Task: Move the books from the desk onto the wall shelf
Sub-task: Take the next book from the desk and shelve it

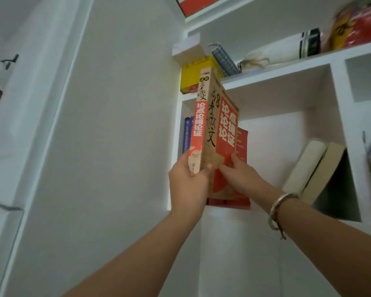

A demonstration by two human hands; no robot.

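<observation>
A thick tan and red book point(214, 125) with large characters on spine and cover is held upright in front of the white wall shelf point(276, 78). My left hand point(186, 181) grips its lower spine, while my right hand point(242, 176) presses on the lower cover. The book stands at the left compartment's opening, its top reaching above that compartment's upper board. Behind it in the compartment stand blue books point(187, 133) at the left and a red book point(242, 146). Two pale books point(315, 170) lean against the compartment's right wall.
The upper shelf carries a yellow box point(193, 78), a small white box point(186, 50), a checked pouch point(225, 60), a white cloth bag point(281, 51) and a red and yellow bag point(356, 24). A white wall panel point(116, 125) rises at the left.
</observation>
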